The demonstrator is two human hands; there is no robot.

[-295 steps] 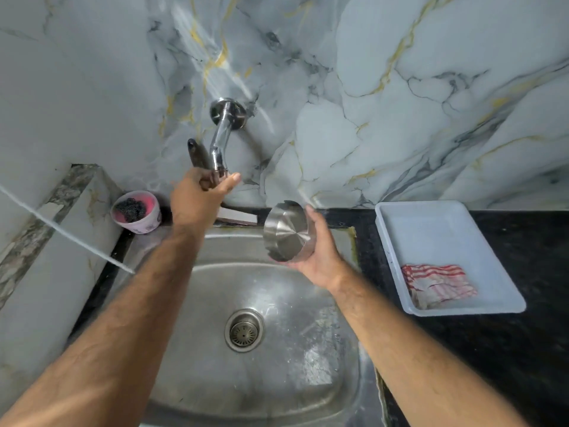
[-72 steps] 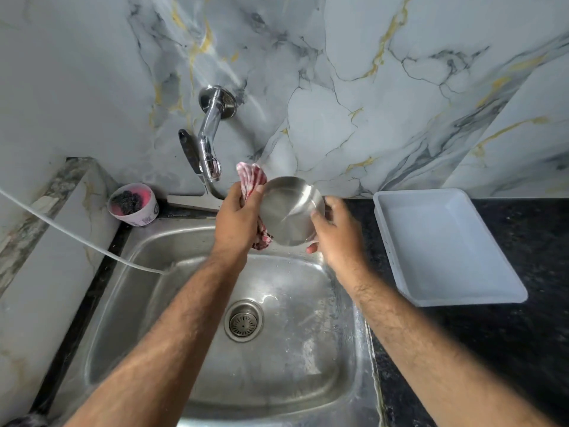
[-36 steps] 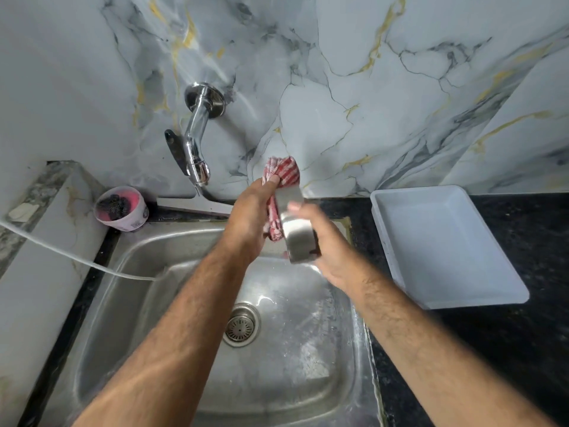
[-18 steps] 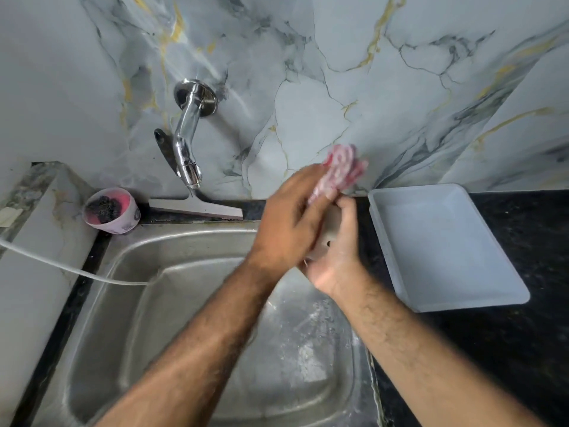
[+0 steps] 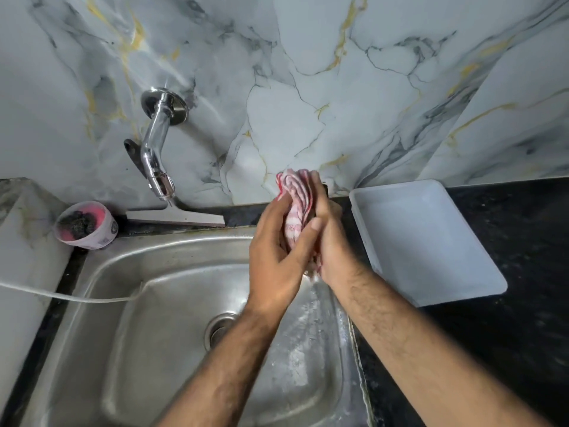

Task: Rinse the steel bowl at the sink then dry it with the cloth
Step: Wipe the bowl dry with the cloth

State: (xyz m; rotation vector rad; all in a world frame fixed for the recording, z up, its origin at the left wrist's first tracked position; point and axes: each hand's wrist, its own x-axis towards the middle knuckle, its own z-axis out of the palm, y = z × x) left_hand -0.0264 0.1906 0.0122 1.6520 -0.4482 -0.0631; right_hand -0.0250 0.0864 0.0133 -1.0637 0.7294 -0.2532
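The red-and-white striped cloth (image 5: 296, 201) is bunched between my two hands above the right back corner of the steel sink (image 5: 172, 245). My left hand (image 5: 275, 257) presses the cloth from the left, fingers curled over it. Opposite it, my right hand (image 5: 334, 241) is cupped against the cloth from the right. The steel bowl is hidden under the cloth and my hands. No water runs from the tap (image 5: 156, 158).
A white plastic tray (image 5: 431, 241) lies on the black counter to the right of the sink. A pink cup with a dark scrubber (image 5: 83, 224) and a squeegee (image 5: 175, 217) sit behind the sink. A white cord (image 5: 61, 295) crosses the left rim. The drain (image 5: 219, 329) is mid-basin.
The cloth was taken from the tray and brought to the bowl. In the last second my hands shifted right and closed together, covering the bowl with the cloth.
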